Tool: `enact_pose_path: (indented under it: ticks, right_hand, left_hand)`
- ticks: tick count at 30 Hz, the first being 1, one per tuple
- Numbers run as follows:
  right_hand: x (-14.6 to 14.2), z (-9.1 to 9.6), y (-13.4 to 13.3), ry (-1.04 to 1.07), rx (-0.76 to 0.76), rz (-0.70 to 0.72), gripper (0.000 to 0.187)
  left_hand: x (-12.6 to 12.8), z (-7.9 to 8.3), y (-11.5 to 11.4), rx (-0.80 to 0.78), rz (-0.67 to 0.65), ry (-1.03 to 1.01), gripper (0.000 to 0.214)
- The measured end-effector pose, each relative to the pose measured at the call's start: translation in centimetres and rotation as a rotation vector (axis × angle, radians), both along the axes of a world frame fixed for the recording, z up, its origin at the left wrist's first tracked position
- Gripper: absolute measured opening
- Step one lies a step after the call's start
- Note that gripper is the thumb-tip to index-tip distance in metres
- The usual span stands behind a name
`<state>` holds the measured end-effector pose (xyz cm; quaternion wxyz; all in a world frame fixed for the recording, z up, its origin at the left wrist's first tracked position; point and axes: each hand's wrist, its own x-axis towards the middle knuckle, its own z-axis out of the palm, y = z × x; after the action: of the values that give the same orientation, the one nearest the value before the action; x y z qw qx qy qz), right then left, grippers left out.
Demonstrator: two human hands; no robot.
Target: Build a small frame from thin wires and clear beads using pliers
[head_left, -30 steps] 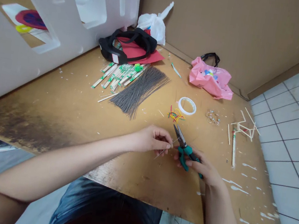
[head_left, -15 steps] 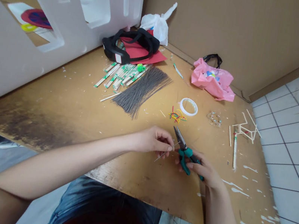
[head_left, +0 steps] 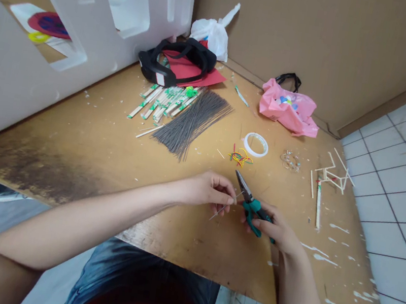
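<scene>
My left hand (head_left: 208, 190) pinches a thin grey wire (head_left: 221, 209) just above the wooden board (head_left: 84, 148), fingers closed on it. My right hand (head_left: 276, 229) grips the green handles of long-nose pliers (head_left: 249, 199). The pliers' dark jaws point up and left, and the wire's upper end meets them near the jaw base. A fanned bundle of the same grey wires (head_left: 192, 122) lies farther back on the board.
Behind the wires lie wrapped chopsticks (head_left: 163, 100), red paper (head_left: 196, 72) under a black headset (head_left: 175, 60), a white bag (head_left: 213, 33) and a pink bag (head_left: 290, 109). A tape roll (head_left: 255, 144), coloured rubber bands (head_left: 239, 157) and a stick frame (head_left: 329, 178) sit right. White foam (head_left: 26, 72) stands left.
The view has shifted a little since the earliest frame. Both hands stay in nearly the same place, holding the wire and the pliers together.
</scene>
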<state>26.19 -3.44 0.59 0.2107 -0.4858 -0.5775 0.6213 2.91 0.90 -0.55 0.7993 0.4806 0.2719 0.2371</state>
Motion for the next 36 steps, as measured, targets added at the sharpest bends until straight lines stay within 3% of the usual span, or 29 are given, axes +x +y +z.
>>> enact_pose_path:
  ticks: [13, 21, 31, 36]
  right_hand:
    - [-0.17, 0.17, -0.08, -0.216, 0.156, 0.028, 0.036]
    - [-0.01, 0.00, 0.19, -0.031, 0.039, 0.037, 0.036]
    - [0.42, -0.51, 0.01, -0.104, 0.053, 0.061, 0.024]
    - [0.40, -0.55, -0.06, -0.111, 0.040, 0.039, 0.031]
  left_hand:
    - [-0.16, -0.18, 0.31, 0.009, -0.040, 0.032, 0.023]
    - [-0.35, 0.09, 0.34, 0.029, -0.046, 0.062, 0.018]
    - [-0.03, -0.33, 0.32, 0.009, -0.051, 0.040, 0.030]
    - [-0.04, -0.48, 0.29, 0.011, -0.048, 0.036, 0.030]
